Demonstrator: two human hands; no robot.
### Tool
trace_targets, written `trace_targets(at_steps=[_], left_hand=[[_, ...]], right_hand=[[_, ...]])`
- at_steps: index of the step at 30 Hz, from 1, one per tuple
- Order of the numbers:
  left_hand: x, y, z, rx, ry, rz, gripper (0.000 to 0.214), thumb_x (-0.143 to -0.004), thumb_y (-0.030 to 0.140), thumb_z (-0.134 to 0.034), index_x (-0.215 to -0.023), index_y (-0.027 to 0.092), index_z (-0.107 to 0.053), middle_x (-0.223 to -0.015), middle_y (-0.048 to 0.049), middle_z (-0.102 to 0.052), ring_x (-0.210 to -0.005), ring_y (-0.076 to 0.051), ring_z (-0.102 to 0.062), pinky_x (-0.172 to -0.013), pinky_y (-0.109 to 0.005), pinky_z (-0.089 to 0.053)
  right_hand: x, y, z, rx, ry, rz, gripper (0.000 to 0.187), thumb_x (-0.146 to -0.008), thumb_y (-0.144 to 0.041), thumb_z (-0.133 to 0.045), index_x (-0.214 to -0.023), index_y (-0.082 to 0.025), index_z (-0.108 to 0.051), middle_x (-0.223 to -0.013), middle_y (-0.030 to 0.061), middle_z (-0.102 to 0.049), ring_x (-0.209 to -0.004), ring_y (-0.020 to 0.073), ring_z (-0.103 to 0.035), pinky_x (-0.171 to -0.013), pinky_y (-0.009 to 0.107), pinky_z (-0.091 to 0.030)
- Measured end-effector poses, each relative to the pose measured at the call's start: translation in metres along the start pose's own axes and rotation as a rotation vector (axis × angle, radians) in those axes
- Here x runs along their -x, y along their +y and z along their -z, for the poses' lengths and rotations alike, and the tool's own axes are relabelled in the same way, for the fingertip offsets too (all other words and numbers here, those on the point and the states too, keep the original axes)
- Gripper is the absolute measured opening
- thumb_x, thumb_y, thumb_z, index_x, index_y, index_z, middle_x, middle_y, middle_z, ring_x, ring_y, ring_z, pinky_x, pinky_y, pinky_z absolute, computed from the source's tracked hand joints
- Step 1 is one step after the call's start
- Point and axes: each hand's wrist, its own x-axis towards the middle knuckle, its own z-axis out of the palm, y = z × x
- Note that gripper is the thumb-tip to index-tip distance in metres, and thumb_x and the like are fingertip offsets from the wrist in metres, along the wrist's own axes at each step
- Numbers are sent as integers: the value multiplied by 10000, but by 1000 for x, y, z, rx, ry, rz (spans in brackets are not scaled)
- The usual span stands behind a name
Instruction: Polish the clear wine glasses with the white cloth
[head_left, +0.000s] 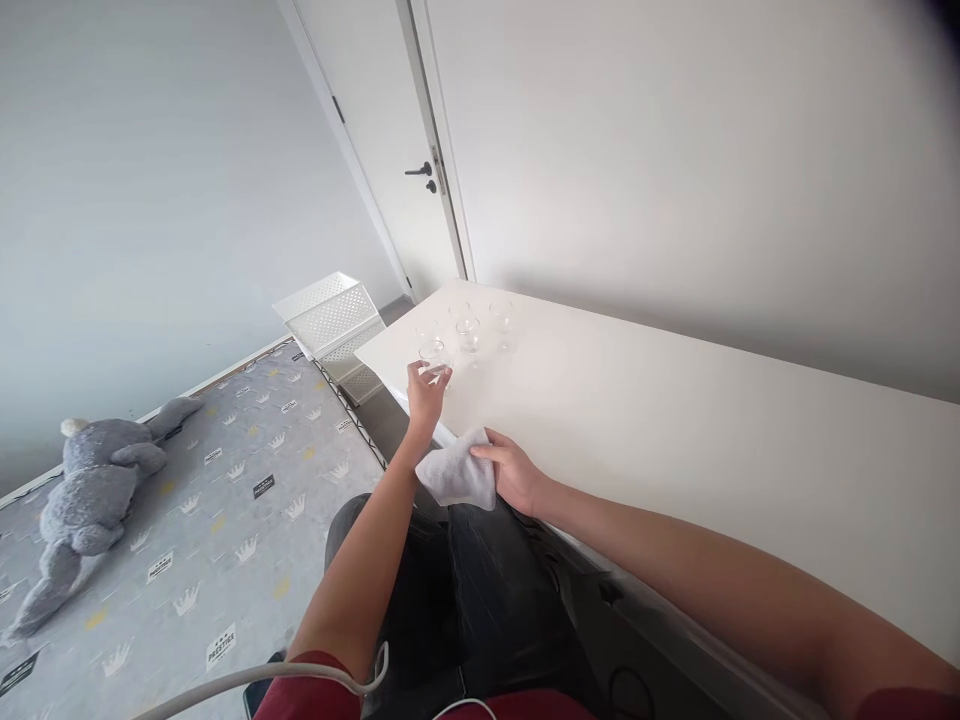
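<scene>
While left grip [425, 395] pinches glass [433, 352] at its fingertips | right grip [516, 472] clutches cloth [456, 476]

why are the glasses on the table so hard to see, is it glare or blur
Head view: no blur or glare, just clear glasses on a white table in soft even light, shadows faint; the glass in the left hand barely shows, the white cloth in the right hand is plainer; the wide lens slants the door frame.
</scene>
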Motion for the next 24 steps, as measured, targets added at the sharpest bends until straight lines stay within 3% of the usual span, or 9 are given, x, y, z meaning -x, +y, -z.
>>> trace_targets(at_steps=[4,7,11,13,15,16,20,22,24], left_hand=[[23,7,-1,12,-116,-76,354,-1003,424,-649,-1242,240,-465,-1024,-66,-784,-894,-205,-794,-800,-323,-572],[46,13,-4,-7,-170,-145,413,-975,455,-683,-1295,258,-512,-989,-39,-764,-774,-193,-767,-740,-317,-554],[64,18,-23,-57,-215,-235,427,-879,427,-815,-1250,297,-650,-968,-31,-779,-826,-224,-736,-873,-384,-547],[67,20,-42,-126,-244,-317,446,-836,414,-873,-1239,314,-709,-963,-35,-792,-887,-250,-734,-1001,-432,-505],[66,23,-65,-212,-288,-428,472,-838,421,-886,-1274,320,-738,-1015,-60,-809,-929,-269,-737,-1074,-461,-451],[64,25,-76,-244,-318,-481,478,-845,427,-883,-1290,322,-746,-1046,-72,-815,-940,-275,-740,-1083,-466,-437],[59,31,-108,-291,-422,-607,452,-850,421,-885,-1280,334,-779,-1079,-86,-824,-966,-285,-751,-1067,-463,-419],[56,31,-111,-317,-419,-636,444,-865,441,-871,-1285,329,-780,-1080,-93,-825,-960,-285,-754,-1049,-463,-415],[54,29,-110,-336,-361,-680,450,-895,484,-838,-1307,317,-769,-1077,-99,-826,-923,-272,-753,-1013,-459,-416]], right_hand=[[-3,-4,1,-15,19,18,215,-702,-265,-837,-809,-193,-665,-773,-5,-678,-759,184,-627,-760,324,-461],[-2,-21,11,21,131,153,205,-707,-285,-804,-840,-208,-668,-783,7,-693,-788,220,-659,-767,348,-494],[25,-63,55,120,527,528,233,-736,-294,-782,-907,-226,-638,-917,14,-716,-873,214,-667,-807,344,-526],[47,-81,80,228,814,781,228,-810,-345,-768,-924,-246,-596,-925,-11,-682,-846,180,-635,-786,321,-514],[66,-90,98,443,948,922,210,-895,-406,-718,-962,-258,-585,-893,-24,-643,-801,160,-591,-742,297,-484],[71,-91,104,559,935,924,210,-920,-426,-700,-973,-259,-582,-858,-29,-620,-763,156,-563,-710,289,-462],[67,-88,110,873,675,776,234,-963,-458,-659,-1040,-247,-591,-812,-21,-591,-686,155,-487,-647,293,-402],[61,-89,112,911,686,779,251,-971,-472,-654,-956,-251,-536,-740,-42,-501,-643,146,-418,-616,291,-363],[57,-92,115,901,784,821,340,-976,-490,-654,-859,-263,-429,-689,-62,-378,-610,137,-344,-585,287,-321]])
